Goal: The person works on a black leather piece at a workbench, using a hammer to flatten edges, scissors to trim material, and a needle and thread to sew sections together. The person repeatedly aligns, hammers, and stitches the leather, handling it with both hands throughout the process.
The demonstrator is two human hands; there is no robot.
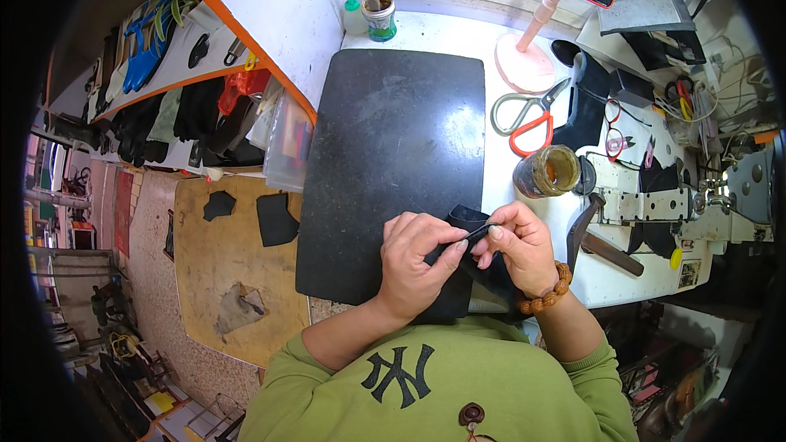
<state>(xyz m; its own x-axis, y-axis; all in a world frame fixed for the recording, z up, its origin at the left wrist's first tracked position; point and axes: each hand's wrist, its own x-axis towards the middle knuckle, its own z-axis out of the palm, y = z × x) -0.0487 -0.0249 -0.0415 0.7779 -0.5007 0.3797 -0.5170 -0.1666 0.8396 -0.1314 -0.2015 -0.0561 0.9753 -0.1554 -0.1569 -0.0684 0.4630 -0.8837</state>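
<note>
A strip-like piece of black material (468,216), perhaps leather or fabric, is pinched along its edge by both hands. My left hand (417,258) grips that edge between thumb and forefinger. Close beside it, my right hand (519,245) pinches the same edge, with a brown bead bracelet (546,299) on the wrist. Part of the piece loops up behind the fingers, and more hangs below, partly hidden by the hands. Under the hands lies a black cutting mat (393,153), its front right corner covered by the material.
Right of the mat are an open glue jar (546,172), red-handled scissors (531,115), a hammer (608,252) and a sewing machine (651,205). A pink phone stand (525,64) rises behind. On the left, a wooden board (245,276) holds black cut pieces (276,219) beside orange-edged shelves (178,95).
</note>
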